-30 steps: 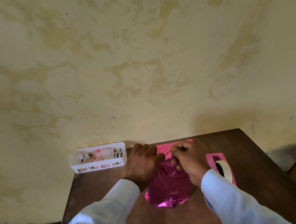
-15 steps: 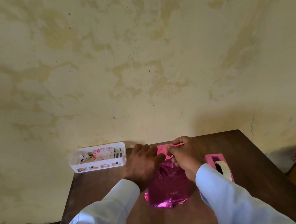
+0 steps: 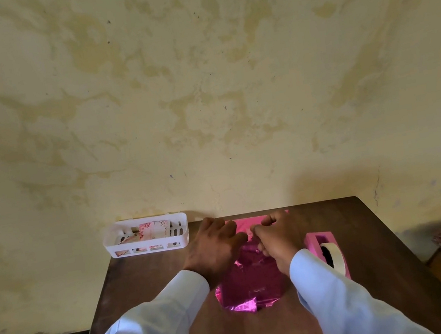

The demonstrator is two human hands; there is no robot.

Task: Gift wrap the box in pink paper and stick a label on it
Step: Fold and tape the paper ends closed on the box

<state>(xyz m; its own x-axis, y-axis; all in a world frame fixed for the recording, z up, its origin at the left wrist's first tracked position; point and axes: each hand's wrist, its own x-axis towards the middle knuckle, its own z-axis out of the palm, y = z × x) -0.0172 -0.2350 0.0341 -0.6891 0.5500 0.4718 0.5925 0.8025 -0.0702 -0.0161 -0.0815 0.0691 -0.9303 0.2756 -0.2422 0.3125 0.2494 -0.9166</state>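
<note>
Head view, nearest: two pale sleeves [image 3: 152,327] reach in from the bottom edge over a dark wooden desk [image 3: 146,288].
Pink paper [image 3: 250,283]: shiny foil sheet in the middle of the desk, between the forearms. It is humped over something I can't see, with its near edge crumpled on the wood and a flat strip running to the far edge.
Left hand [image 3: 215,248]: laid on the paper's left side, fingers spread and fairly straight, thumb pointing toward the other hand.
Right hand [image 3: 278,240]: fingers curled in, pinching a fold of the paper at the top of the hump, nearly touching the left thumb.
Tape dispenser [image 3: 328,253]: pink, with a white roll, just beside the right wrist.
Basket [image 3: 185,234]: white slotted plastic on the far left corner, holding floral printed packets [image 3: 154,229].
Wall [image 3: 200,83]: stained yellow plaster behind the desk.
</note>
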